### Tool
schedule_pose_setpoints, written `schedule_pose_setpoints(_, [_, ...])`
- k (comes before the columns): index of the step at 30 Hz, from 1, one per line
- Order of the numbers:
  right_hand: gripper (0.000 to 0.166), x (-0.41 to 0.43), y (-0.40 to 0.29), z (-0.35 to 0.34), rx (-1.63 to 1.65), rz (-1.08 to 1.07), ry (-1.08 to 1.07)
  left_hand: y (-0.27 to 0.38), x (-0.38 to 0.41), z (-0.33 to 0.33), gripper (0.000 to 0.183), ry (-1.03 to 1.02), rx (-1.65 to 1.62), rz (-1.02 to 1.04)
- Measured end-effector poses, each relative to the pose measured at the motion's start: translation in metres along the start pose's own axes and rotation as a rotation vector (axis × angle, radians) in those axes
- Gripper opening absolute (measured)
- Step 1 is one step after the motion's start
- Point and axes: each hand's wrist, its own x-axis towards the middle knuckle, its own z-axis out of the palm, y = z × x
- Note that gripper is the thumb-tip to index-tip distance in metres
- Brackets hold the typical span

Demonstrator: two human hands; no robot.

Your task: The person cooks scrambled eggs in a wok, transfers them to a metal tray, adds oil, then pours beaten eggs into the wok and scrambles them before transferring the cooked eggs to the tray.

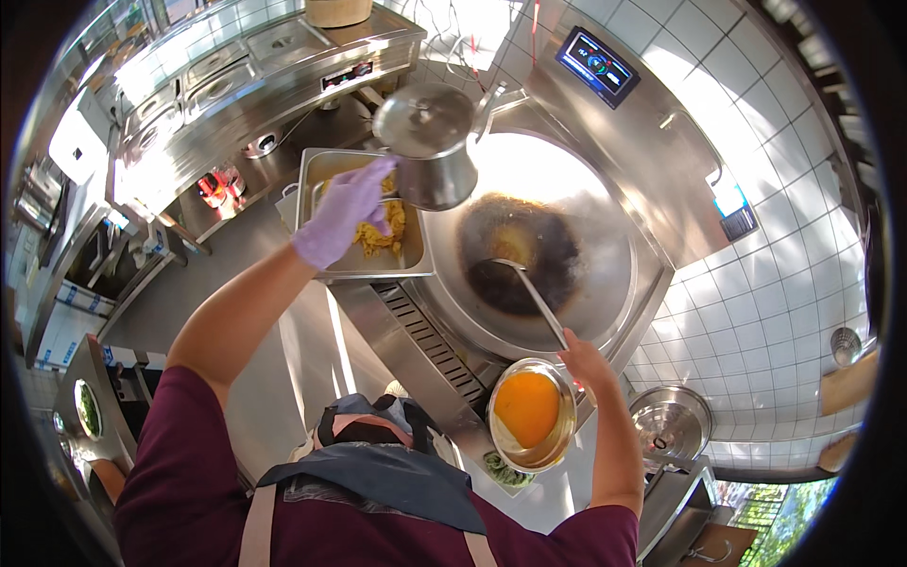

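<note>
My left hand [347, 209], in a thin purple glove, grips the near side of a lidded stainless steel pot [436, 173] with a long spout-like part on its far side. The pot is held over the left rim of a large steel wok [609, 283]. My bare right hand [589, 363] holds the handle of a long metal ladle [540, 301], whose head rests in the wok's browned centre. Below my right hand stands a steel bowl of orange beaten egg [526, 407]. Under my left hand, a rectangular steel pan [414, 264] holds yellow cooked egg pieces [382, 237].
A lit control panel [596, 65] is set in the splashback. A slotted steel strip [432, 344] lines the stove's front. Counter with lidded inserts [220, 81] runs at upper left. A large round lid or pan [669, 425] stands at right, and a green cloth [506, 471] lies below the bowl.
</note>
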Motion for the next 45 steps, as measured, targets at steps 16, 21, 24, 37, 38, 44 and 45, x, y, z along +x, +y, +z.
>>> schedule_pose_setpoints(16, [0.014,0.019,-0.103,0.059,0.230,0.061,-0.006,-0.107,-0.383,-0.334,0.030,0.963,0.029,0.199])
schedule_pose_setpoints(21, [0.017,0.025,-0.143,0.113,-0.102,-0.028,0.024,-0.187,-0.472,-0.361,0.038,1.388,-0.166,-0.022])
schedule_pose_setpoints(24, [0.020,0.007,-0.188,0.142,-0.306,-0.157,0.049,-0.265,-0.523,-0.388,0.040,1.576,-0.293,-0.006])
schedule_pose_setpoints(37, [0.034,-0.061,-0.217,0.195,-0.675,-0.317,0.135,-0.435,-0.648,-0.533,0.041,2.063,-0.428,0.029])
schedule_pose_setpoints(38, [0.035,-0.068,-0.212,0.203,-0.691,-0.318,0.136,-0.445,-0.648,-0.544,0.037,2.056,-0.473,-0.001])
schedule_pose_setpoints(44, [0.043,-0.088,-0.214,0.258,-0.807,-0.477,0.092,-0.521,-0.681,-0.585,0.029,2.010,-0.764,0.379])
schedule_pose_setpoints(45, [0.044,-0.089,-0.218,0.270,-0.822,-0.519,0.087,-0.537,-0.689,-0.588,0.028,1.979,-0.835,0.463])
